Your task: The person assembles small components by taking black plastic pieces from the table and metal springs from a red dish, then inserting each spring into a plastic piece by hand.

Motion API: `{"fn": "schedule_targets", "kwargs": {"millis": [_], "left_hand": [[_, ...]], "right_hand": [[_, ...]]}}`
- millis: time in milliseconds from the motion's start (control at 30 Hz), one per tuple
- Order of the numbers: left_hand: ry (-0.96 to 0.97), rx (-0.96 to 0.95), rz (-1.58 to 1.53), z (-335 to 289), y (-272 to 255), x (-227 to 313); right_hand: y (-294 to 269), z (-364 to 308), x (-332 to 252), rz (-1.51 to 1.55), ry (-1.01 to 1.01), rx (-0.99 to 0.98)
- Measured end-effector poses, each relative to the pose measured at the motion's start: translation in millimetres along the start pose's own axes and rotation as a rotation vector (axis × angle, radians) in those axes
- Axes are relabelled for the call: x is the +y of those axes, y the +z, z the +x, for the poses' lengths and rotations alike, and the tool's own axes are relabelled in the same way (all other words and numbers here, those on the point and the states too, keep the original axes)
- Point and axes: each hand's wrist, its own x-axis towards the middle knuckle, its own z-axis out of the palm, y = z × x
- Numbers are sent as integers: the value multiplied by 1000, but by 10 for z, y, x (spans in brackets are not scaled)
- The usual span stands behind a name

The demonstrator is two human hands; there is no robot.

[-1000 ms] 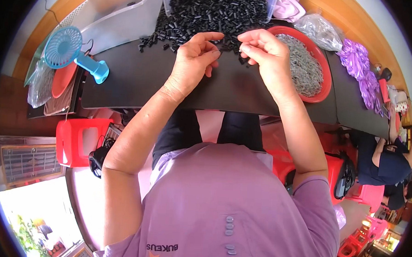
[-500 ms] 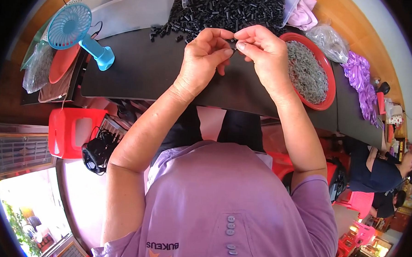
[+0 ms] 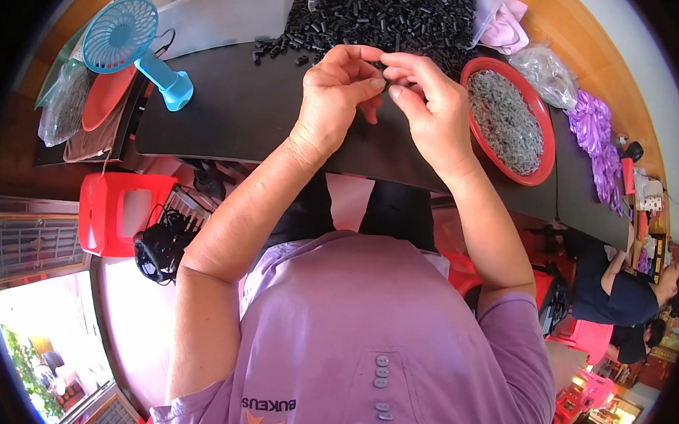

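Left hand point(image 3: 331, 98), right hand point(image 3: 441, 110), apart second ago, now meet over table point(image 3: 215, 108), likely working jointly: forefinger tips touching, right thumb parted; cannot tell what's pinched. Black pieces point(image 3: 393, 17) heaped toward far edge, red bowl point(image 3: 548, 129) toward right edge.

the space between the fingertips point(image 3: 374, 85) of the left hand point(image 3: 328, 101) and the right hand point(image 3: 441, 114) is largely covered, and whether a piece is held there cannot be told. the curled fingers point(image 3: 407, 76) of the right hand are partly masked by its thumb point(image 3: 410, 103) and forefinger point(image 3: 422, 65). the heap of black pieces point(image 3: 397, 21) and the clear bin point(image 3: 223, 19) are cut off by the upper edge; single pieces are too small for finer detail to be read. the grey pieces point(image 3: 506, 122) in the red basin point(image 3: 546, 122) are likewise unresolved. the trousers point(image 3: 395, 213) are partly concealed by the worktop point(image 3: 222, 116) and the shirt point(image 3: 335, 303), which is cropped below.
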Motion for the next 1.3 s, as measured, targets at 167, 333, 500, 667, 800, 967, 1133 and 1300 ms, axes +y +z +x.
{"fn": "schedule_targets", "kwargs": {"millis": [167,333,500,667,800,967,1133,1300], "left_hand": [[-29,21,-79,19,-15,-15],[-106,-45,-148,38,-46,-16],[-240,-195,-31,36,-11,108],[-247,-138,209,-110,-71,57],[-216,-160,296,-269,-108,73],[-205,-141,252,-286,-74,73],[-201,-149,208,-287,-118,69],[-204,-148,174,-300,-129,54]], "right_hand": [[-8,-79,76,-212,-130,29],[60,-67,204,-330,-266,88],[-4,-128,223,-290,-197,123],[-413,-127,142,-115,-4,-14],[-967,-21,368,-463,105,93],[-831,-68,407,-812,-176,-106],[-712,-53,397,-962,-196,-262],[-554,7,520,-965,-164,-257]]}}
